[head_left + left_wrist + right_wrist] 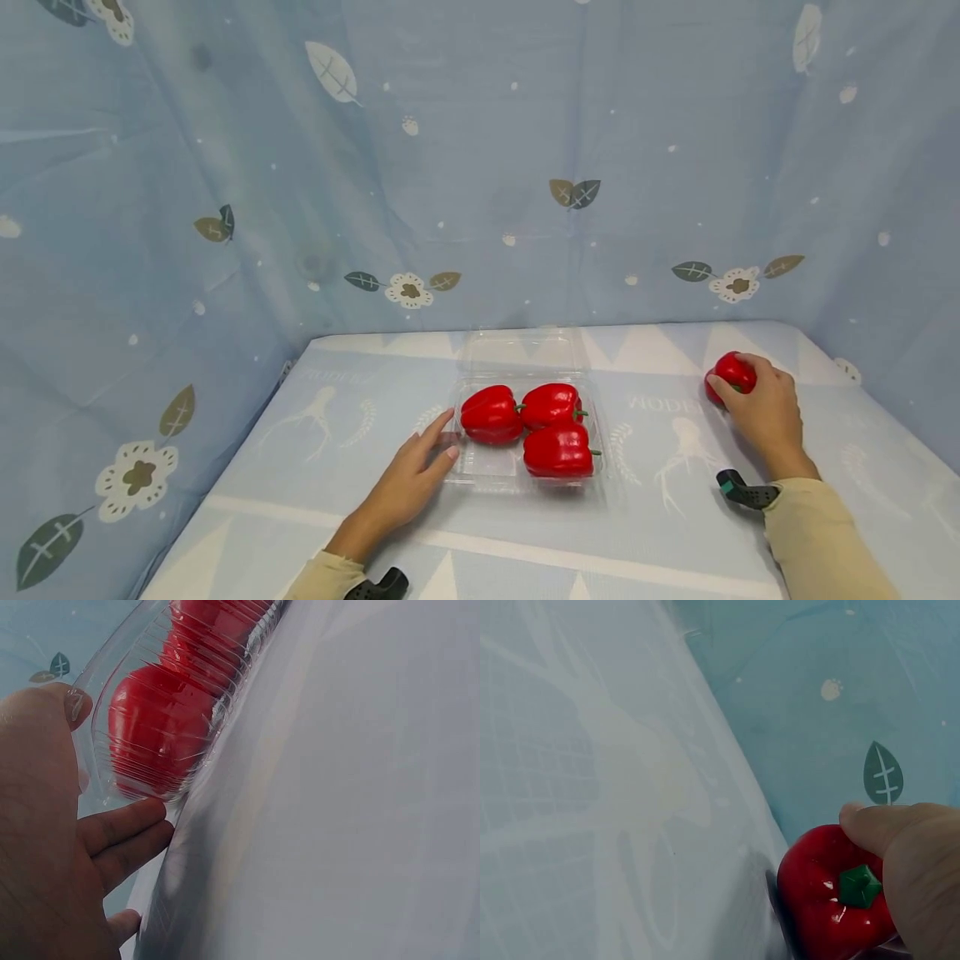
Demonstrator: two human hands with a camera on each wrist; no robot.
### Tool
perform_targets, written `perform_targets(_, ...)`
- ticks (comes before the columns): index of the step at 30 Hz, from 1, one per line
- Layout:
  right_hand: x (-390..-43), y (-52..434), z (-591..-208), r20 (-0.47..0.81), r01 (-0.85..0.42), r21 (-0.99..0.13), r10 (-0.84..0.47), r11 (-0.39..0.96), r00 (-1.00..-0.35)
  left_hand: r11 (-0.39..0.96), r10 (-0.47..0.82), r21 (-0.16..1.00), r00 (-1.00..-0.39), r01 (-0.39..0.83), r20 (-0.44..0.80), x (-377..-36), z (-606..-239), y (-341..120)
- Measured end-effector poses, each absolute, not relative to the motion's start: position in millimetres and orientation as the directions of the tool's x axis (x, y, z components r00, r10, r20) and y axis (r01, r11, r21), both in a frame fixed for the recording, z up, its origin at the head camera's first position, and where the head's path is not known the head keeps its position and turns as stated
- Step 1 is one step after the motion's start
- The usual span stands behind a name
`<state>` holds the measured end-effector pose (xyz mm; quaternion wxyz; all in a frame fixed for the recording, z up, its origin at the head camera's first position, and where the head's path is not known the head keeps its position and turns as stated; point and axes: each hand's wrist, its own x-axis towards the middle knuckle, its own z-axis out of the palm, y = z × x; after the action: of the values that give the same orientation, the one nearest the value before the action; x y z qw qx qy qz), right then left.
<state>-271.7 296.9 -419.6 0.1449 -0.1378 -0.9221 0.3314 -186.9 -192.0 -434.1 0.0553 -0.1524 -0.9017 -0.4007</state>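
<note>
At the right side of the table, my right hand [768, 412] grips a red bell pepper [729, 372] from above, thumb on its near side. Its green stem end [860, 886] faces the right wrist camera. Whether the pepper bears on the table I cannot tell. My left hand [408, 483] touches the left edge of a clear plastic clamshell box [487, 468], with index finger and thumb extended and apart. Three red bell peppers [491, 414] lie in its base, stems pointing right. Through the ribbed wall, the left wrist view shows a pepper [157, 724] close to the hand.
The box's clear lid [525, 350] lies folded back behind the base. A pale patterned cloth covers the table [637, 533]. Blue printed curtains [480, 125] stand close along its back and sides.
</note>
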Motion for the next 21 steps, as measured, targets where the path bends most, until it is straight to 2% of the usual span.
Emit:
perform_targets(10, -273.2, 297.5, -419.4, 0.164, 0.183, -0.673, 0.386, 0.717, -0.908, 0.638, 0.212, 0.713, -0.957, 0.290, 0.199, -185.9, -434.4, -191.7)
perform_targets(21, -269.8, 295.9, -412.7, 0.114, 0.132, -0.795, 0.360, 0.592, -0.926, 0.646, 0.210, 0.704, -0.956, 0.295, 0.207, -186.0, -434.3, -191.7)
